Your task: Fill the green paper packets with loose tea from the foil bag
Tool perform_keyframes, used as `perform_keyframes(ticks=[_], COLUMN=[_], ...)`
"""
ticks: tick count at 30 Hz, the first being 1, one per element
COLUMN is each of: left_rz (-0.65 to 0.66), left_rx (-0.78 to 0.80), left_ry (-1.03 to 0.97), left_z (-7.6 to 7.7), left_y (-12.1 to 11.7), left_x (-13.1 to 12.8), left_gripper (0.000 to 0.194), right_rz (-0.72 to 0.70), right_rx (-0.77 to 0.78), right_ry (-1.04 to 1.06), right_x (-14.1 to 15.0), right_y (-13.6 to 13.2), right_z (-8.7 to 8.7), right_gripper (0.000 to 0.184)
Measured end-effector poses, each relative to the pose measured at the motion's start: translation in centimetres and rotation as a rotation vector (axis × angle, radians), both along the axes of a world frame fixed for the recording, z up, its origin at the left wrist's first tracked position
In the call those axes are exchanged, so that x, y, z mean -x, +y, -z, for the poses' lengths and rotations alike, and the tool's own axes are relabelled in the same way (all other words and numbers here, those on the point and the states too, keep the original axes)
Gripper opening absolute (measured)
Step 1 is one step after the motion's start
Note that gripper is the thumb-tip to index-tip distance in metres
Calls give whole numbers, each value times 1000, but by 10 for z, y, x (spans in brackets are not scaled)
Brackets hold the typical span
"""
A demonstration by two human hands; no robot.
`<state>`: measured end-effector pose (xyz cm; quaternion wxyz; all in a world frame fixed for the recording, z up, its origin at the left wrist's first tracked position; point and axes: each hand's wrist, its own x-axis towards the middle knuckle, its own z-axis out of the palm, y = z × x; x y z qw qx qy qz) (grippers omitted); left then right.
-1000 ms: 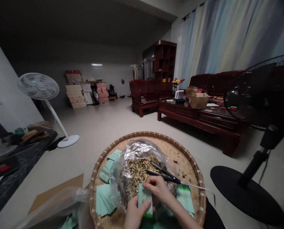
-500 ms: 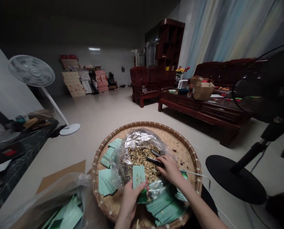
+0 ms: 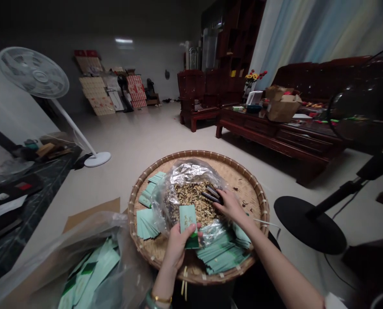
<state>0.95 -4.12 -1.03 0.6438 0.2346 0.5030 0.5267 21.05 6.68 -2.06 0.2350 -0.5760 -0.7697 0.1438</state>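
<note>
"Bamboo tray (image 3: 243, 180) under us. What are we holding?"

"Left hand (image 3: 178, 246) clamps a green packet (image 3: 188, 231), gold writing too small to read. Right hand (image 3: 232, 207) closes on black scissors (image 3: 212, 194), just beside a foil bag (image 3: 191, 171)."

"The room?"

"Pale floor (image 3: 140, 137), fan (image 3: 33, 73) left of our grip, red-wood sofa (image 3: 320, 77) beyond."

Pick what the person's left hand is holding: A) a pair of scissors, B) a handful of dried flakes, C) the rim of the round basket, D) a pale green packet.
D. The left hand holds the pale green packet upright, in front of the foil-lined plastic bag.
</note>
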Motion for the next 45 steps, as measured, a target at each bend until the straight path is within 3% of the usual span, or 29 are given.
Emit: perform_keyframes(ticks=[2, 5, 8, 11, 18, 25, 30, 35, 40, 45], left_rz=[17, 62, 112, 153, 185, 289, 301, 315, 300, 304], left_rx=[5, 15, -10, -14, -22, -15, -71, -90, -91, -97], left_ry=[6, 24, 70, 119, 141, 220, 326, 376, 386, 407], left_z=[2, 4, 5, 5, 1, 10, 16, 21, 23, 21], left_y=[1, 2, 3, 3, 2, -4, -8, -7, -6, -4], left_x=[0, -3, -8, -11, -9, 3, 16, 21, 23, 23], left_gripper=[48, 50, 50, 49, 51, 60, 63, 64, 64, 63], right_rz=[-23, -148, -305, -367, -345, -306, -266, -323, -211, -224], right_rx=[68, 316, 487, 512, 432, 367, 563, 786, 806, 748], right_ry=[193, 424, 430, 395, 414, 426, 565, 675, 766, 666], right_x=[-5, -6, 3, 16, 28, 25, 25, 21, 9, 8], right_y=[-3, -13, -24, -30, -30, -27, -24, -24, -21, -21], right_z=[-10, -31, -51, -62, -57, -52, -46, -48, -48, -48], right_gripper=[48, 53, 52, 42, 24, 17, 25, 31, 45, 46])
